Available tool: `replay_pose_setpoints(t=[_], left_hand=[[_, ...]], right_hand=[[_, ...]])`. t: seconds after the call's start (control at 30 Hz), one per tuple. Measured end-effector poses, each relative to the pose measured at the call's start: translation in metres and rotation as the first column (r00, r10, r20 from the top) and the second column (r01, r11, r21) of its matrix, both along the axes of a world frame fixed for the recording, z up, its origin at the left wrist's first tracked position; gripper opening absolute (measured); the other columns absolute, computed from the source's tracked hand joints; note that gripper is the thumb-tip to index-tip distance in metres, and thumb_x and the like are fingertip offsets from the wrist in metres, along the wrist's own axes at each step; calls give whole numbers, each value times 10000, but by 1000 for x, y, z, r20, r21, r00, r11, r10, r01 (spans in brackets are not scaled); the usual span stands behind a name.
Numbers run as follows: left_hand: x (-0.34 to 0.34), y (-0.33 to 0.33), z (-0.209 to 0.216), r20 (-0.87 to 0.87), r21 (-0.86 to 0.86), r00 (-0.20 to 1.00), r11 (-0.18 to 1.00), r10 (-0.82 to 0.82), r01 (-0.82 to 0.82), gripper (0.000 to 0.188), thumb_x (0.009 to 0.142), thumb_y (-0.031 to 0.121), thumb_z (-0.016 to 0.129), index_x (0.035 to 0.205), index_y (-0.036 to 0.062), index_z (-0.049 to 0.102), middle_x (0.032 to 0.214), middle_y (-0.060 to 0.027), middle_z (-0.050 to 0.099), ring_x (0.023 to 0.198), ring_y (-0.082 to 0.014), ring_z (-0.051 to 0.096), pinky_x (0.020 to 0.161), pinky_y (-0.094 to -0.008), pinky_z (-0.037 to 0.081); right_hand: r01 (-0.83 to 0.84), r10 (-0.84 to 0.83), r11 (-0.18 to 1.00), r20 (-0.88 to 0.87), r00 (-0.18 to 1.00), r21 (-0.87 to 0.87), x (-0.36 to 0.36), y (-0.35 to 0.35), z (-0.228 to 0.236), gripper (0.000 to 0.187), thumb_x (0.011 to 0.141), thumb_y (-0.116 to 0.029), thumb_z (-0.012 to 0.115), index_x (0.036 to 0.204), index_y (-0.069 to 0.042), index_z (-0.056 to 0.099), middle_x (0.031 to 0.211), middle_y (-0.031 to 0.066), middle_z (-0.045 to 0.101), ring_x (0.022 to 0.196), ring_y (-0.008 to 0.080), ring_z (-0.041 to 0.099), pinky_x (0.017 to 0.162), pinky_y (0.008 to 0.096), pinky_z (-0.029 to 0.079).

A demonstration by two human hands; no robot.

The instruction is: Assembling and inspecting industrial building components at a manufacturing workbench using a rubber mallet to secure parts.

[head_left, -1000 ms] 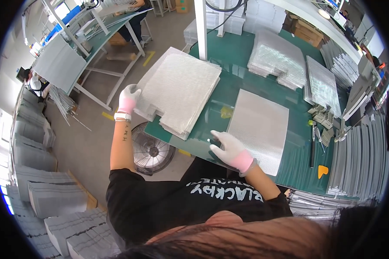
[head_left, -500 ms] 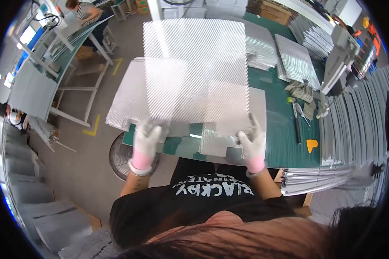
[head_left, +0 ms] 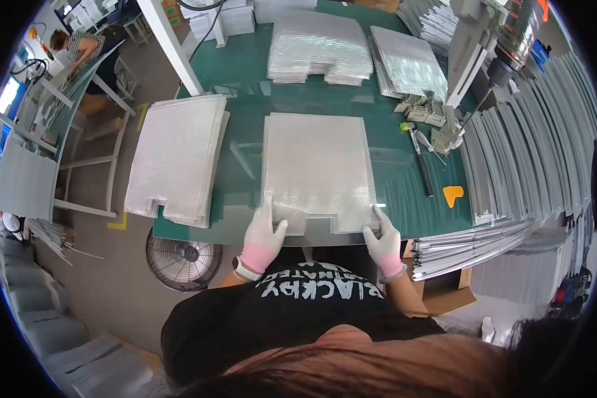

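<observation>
Left hand point(head_left: 265, 232) and right hand point(head_left: 382, 243), thumbs spread wide, touched opposite sides of mesh sheet point(head_left: 318, 162); we had its long axis pointing away, neither hand nearer.

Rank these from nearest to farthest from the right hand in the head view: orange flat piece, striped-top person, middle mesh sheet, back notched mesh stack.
1. Middle mesh sheet: right beside the right hand.
2. Orange flat piece: to the right.
3. Back notched mesh stack: beyond the sheet, slightly left.
4. Striped-top person: far upper left.
</observation>
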State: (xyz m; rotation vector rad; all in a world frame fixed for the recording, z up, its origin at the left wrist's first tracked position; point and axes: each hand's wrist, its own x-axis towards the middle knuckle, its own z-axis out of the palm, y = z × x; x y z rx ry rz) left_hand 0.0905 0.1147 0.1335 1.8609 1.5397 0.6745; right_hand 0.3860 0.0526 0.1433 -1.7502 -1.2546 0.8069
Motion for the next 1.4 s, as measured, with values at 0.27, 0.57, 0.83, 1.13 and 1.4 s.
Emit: replay_pose_setpoints(t=[0.27, 0.57, 0.83, 1.13, 1.4], left_hand=[[15, -11, 2, -185, 53, 979, 995, 89, -80, 768, 879, 199, 688, 1500, -39, 304, 1256, -313, 531, 1091, -451, 589, 921, -460, 514], [22, -15, 8, -369, 132, 924, 989, 105, -60, 767, 832, 255, 730, 1462, -25, 392, 1378, -374, 439, 1144, -485, 557, 980, -496, 482], [19, -15, 10, -299, 144, 947, 986, 119, -78, 770, 829, 302, 728, 1455, -14, 409, 1425, -400, 385, 1158, -511, 540, 990, -515, 466], [31, -23, -2, -451, 272, 869, 959, 204, -84, 704, 841, 262, 705, 1430, -11, 433, 1497, -421, 233, 1293, -525, 395, 1083, -600, 328], [16, -24, -11, -261, 172, 965, 985, 23, 23, 473, 877, 224, 659, 1284, -9, 601, 1416, -285, 482, 1393, -498, 337, 1172, -577, 225]], right_hand=[[-95, 92, 995, 228, 969, 4, 4, 2, -12, 545, 846, -148, 701, 1357, 2, 584, 1031, 154, 707, 604, 152, 575, 624, 295, 507], [-150, 152, 988, 329, 932, -34, 3, 6, -8, 484, 846, -213, 708, 1290, -34, 633, 857, 132, 683, 640, 258, 615, 641, 375, 514], [-115, 120, 993, 282, 952, -33, 3, 2, -11, 461, 846, -192, 711, 1267, -13, 650, 883, 149, 706, 613, 240, 614, 634, 354, 520], [-127, 82, 986, 354, 932, 105, 3, 0, -24, 500, 826, -165, 729, 1289, 5, 646, 841, 130, 705, 536, 138, 528, 557, 291, 474], [-178, 163, 984, 489, 857, -15, 11, 5, -15, 514, 850, -276, 720, 1314, -69, 642, 864, 133, 692, 647, 235, 604, 655, 356, 508]])
